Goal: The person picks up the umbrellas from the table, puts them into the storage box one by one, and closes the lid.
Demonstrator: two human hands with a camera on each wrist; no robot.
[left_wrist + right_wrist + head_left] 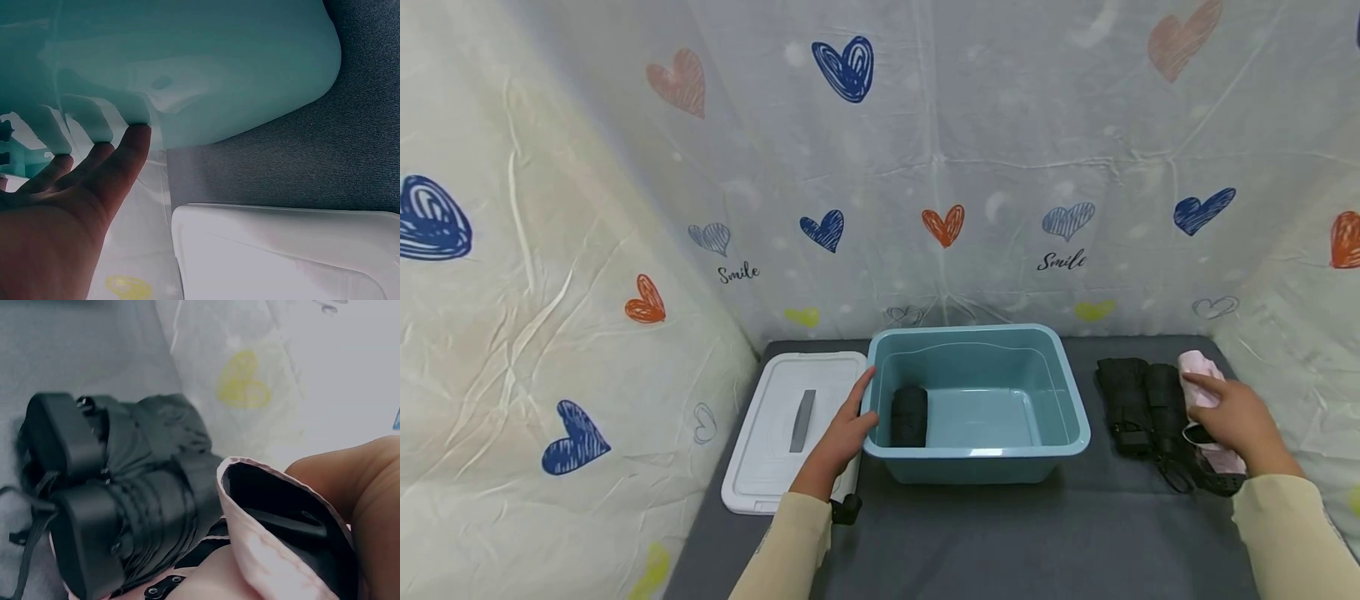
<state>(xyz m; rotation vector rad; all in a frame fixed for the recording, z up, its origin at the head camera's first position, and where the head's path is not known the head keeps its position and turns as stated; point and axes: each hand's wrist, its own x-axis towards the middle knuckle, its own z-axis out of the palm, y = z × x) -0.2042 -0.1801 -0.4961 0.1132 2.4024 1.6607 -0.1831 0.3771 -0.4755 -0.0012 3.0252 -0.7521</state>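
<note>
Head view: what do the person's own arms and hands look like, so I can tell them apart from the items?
The left sleeve and right sleeve are both long, plain-looking and pale cream, ending around the wrists. The left hand and right hand wear no gloves. A small black piece shows at the left cuff.

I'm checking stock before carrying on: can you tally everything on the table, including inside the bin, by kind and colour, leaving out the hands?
Light-blue bin: 1
White lid: 1
Black folded umbrellas beside the bin: 2
Black rolled bundle inside the bin: 1
Pink umbrella: 1
Total: 6
</note>
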